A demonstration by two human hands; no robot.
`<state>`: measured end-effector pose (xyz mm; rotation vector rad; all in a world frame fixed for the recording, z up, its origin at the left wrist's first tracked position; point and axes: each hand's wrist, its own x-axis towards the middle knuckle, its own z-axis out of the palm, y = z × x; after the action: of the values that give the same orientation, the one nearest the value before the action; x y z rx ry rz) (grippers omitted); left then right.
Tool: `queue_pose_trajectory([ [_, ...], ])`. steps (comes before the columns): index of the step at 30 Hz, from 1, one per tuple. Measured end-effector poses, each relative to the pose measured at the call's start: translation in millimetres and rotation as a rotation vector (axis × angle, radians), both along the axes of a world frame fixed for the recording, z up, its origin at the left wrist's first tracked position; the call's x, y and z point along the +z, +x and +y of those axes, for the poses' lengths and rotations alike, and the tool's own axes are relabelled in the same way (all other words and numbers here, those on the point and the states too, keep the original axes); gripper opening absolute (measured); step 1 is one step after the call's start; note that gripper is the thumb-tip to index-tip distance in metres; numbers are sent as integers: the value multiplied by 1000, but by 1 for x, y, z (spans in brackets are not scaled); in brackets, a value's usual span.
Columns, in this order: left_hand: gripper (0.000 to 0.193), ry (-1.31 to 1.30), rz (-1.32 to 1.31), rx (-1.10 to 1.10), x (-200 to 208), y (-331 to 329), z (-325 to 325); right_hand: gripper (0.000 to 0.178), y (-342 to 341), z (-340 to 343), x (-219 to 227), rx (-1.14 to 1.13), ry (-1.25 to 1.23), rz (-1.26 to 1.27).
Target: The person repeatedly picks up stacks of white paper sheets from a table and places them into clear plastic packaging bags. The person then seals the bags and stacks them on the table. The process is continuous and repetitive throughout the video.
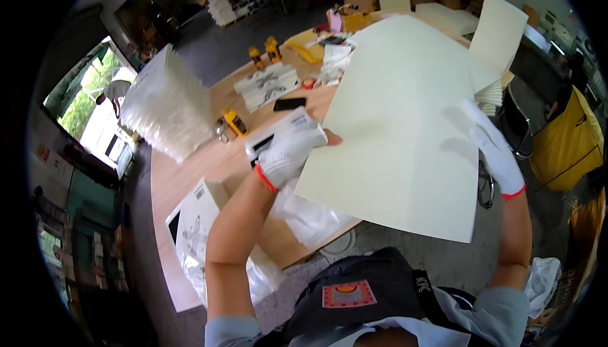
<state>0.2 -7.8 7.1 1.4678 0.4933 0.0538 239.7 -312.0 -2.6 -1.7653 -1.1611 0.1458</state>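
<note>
A large pale sheet (pixel 405 132) fills the middle and right of the centre, its near edge bowed and its surface plain. The left hand (pixel 292 152), in a white glove with a red cuff, is clamped on the sheet's left edge, a bare thumb tip lying on top; its other fingers are mostly hidden. The right hand (pixel 496 147), gloved the same way, lies along the right edge with fingers stretched out and close together; its thumb is out of sight, so I cannot tell whether it grips.

Under and beyond the sheet is the wood-toned bench (pixel 174 189), much of it covered. Just past the left hand lies a black, phone-like slab (pixel 290 104); near it stands a yellow container (pixel 234 122), its contents unclear. Crumpled clear plastic (pixel 310 214) is partly tucked beneath the left hand's side of the sheet. At lower left, a white printed carton (pixel 196 223) is partly blocked by the forearm.

A bulky, translucent-sided white stack (pixel 168 106) stands at left. At right of the sheet, a fanned pile of pale sheets (pixel 489 97) shows only its edges. A yellow bag (pixel 570 144) sits at far right; a person (pixel 116 94) at upper left is small and blurred.
</note>
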Motion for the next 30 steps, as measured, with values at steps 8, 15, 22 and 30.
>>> queue_pose_trajectory([
  [8,88,1231,-228,199,-62,-23,-142,46,-130,79,-87,82,193,186],
  [15,70,1466,-118,917,-101,-75,-73,22,-122,53,-91,195,-107,-423],
  [22,39,824,-81,516,-131,-104,-27,22,-132,62,-141,440,-500,-758],
  [30,22,1061,-571,-8,-179,-120,-97,22,-103,133,-178,638,-451,534],
])
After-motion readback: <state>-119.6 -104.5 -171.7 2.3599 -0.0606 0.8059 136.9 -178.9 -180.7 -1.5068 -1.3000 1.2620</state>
